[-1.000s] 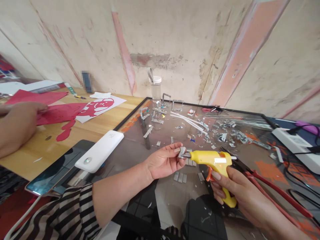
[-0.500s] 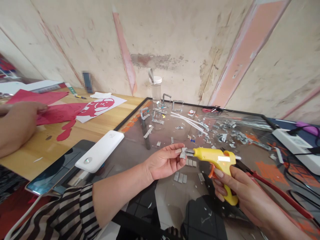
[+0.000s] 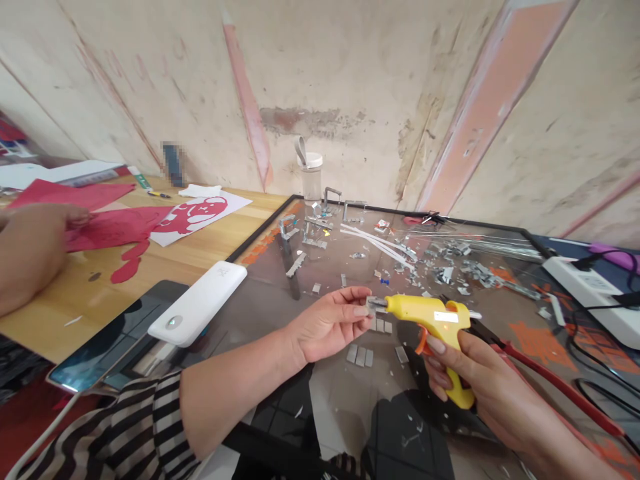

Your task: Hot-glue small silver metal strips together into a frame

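Observation:
My right hand (image 3: pixel 463 370) grips a yellow glue gun (image 3: pixel 420 315) by its handle, with fingers at the orange trigger (image 3: pixel 423 339). The gun's nozzle points left, right at a small grey piece (image 3: pixel 371 307). That piece is pinched between the thumb and fingers of my left hand (image 3: pixel 333 325); whether the nozzle touches it I cannot tell. Below the hands, small grey rectangular pieces (image 3: pixel 360 356) lie in a row on the dark glossy tabletop (image 3: pixel 340 400). A single grey piece (image 3: pixel 401 355) lies to their right.
Grey scraps (image 3: pixel 445 273), white sticks (image 3: pixel 375 245) and a lidded jar (image 3: pixel 312 177) stand or lie farther back. Red-handled pliers (image 3: pixel 560 390) and a power strip (image 3: pixel 595 300) are at right. A white power bank (image 3: pixel 200 303) is at left; beyond it, another person's hand (image 3: pixel 40 247) touches red paper (image 3: pixel 115 227).
The grey piece has turned in my left fingers, and my left thumb has shifted a little towards the nozzle. The glue gun has stayed nearly in place. The other person's hand has moved slightly left.

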`<state>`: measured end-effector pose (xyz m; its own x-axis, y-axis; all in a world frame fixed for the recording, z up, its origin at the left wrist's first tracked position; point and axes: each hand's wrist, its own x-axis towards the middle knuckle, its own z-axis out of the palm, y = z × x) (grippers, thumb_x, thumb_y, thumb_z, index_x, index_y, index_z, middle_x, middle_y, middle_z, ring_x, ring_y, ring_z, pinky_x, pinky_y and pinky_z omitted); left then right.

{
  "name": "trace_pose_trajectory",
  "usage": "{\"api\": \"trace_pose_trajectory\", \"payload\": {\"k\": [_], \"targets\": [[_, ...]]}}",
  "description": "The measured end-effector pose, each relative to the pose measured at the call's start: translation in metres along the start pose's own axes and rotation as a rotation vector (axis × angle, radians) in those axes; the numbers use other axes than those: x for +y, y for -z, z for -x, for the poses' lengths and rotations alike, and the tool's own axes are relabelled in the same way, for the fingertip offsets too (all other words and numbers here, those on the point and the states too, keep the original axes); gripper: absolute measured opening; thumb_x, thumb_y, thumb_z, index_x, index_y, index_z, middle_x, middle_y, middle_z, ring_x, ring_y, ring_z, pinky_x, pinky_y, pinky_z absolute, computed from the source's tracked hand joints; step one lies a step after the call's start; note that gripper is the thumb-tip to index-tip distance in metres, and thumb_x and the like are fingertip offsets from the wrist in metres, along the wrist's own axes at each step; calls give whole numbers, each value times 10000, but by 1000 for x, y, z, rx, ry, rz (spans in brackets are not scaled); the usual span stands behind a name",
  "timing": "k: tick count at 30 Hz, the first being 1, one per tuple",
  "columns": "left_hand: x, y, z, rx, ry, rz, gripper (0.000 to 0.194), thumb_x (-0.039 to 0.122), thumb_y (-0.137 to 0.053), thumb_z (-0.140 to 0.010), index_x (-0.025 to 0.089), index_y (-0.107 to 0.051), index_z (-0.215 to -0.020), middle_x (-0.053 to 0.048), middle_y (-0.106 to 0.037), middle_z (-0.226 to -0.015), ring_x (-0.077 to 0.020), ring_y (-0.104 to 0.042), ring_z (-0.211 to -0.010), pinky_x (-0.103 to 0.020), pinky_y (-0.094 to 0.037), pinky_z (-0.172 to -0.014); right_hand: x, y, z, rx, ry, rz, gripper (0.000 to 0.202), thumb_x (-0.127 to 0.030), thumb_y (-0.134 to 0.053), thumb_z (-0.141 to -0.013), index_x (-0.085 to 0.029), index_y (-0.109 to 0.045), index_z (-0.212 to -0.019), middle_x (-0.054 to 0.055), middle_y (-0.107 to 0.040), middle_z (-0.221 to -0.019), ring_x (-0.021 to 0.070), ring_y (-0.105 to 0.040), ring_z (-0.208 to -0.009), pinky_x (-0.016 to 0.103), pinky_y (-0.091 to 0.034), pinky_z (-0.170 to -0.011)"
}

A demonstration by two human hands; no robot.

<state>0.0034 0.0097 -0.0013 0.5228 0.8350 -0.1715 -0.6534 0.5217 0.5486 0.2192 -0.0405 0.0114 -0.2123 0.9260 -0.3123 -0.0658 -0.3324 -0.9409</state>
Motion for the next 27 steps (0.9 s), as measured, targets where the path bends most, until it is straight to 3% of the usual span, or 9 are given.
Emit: {"api": "trace_pose_trajectory", "payload": {"k": [16,27], "targets": [[3,0,-1,83,-67,-55,244,15,-714,-635,85,-680,-866,-42,-683,-722,-102,-662,-697,-156,-521,-678,-4,9,0,32,4,42,310,-462,-643,-759,-167,-551,-732,-26,-472,-555,96,-433,-485,245,-351,-476],[1,-1,-1,27,-54,-54,248,22,-716,-645,72,-699,-888,-79,-715,-795,-105,-673,-721,-134,-525,-683,-3,7,-1,52,1,50,347,-488,-639,-751,-172,-506,-698,-33,-480,-527,96,-447,-468,243,-331,-474]]}}
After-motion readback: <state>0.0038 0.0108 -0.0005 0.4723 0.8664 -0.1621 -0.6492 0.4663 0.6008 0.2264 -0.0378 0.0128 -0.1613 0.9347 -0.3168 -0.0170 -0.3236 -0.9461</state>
